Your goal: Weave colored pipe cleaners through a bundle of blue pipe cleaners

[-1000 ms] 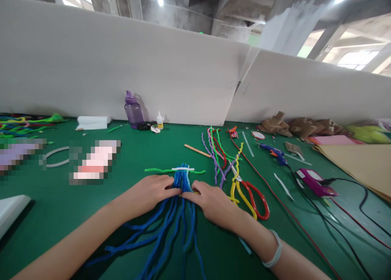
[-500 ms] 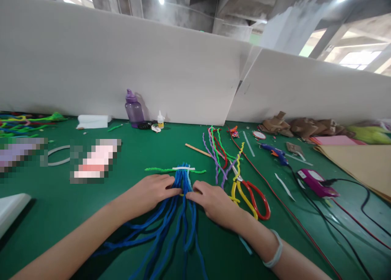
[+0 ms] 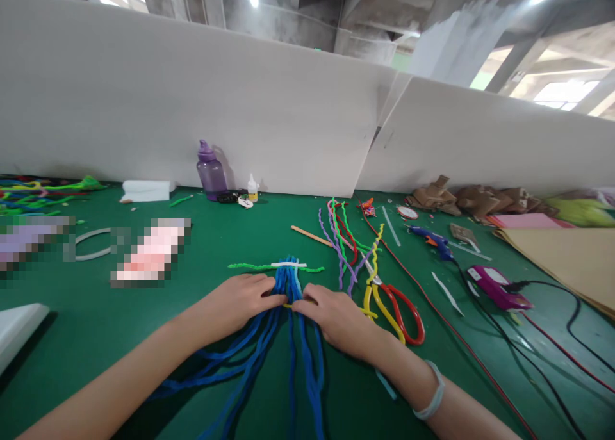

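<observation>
Loose tails of my blue strands [image 3: 291, 278] have swung rightward since the earlier frame, a few now falling together below my right hand [image 3: 336, 313]. Fuzzy and deep blue, with one paler length, they lie mid-table [image 3: 202, 241], packed together where a white strip [image 3: 282, 264] crosses, green stem [image 3: 247, 267] showing at either side. My left hand [image 3: 246, 299] is curled closed on the left ones; my right bends in beside a yellow stem [image 3: 287, 306], its grip unclear.
</observation>
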`<state>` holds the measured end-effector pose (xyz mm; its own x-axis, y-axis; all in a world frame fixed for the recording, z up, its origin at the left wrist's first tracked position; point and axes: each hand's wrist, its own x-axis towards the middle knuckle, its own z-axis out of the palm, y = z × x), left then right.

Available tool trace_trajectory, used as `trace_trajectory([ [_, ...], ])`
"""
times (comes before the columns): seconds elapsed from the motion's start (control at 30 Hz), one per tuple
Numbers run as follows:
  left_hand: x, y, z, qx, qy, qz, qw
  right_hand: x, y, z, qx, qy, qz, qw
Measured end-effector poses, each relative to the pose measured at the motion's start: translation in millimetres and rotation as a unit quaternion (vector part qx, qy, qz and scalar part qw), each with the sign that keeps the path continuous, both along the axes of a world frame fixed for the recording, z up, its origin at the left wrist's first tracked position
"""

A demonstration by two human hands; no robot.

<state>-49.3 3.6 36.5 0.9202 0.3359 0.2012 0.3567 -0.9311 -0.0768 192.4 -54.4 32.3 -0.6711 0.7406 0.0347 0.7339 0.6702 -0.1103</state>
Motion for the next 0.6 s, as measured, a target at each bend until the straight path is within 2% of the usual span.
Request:
trace_trajectory([
  [0.43, 1.8, -1.4, 1.1, -0.008, 0.037, 0.016, 0.999, 3.4, 2.2, -4.4, 0.011, -0.007, 0.03, 0.999],
  [0.6, 0.2, -0.6, -2.5, 0.017, 0.032, 0.02, 0.999, 2.7, 2.0, -4.9, -0.013, 0.028, -0.005, 1.0],
])
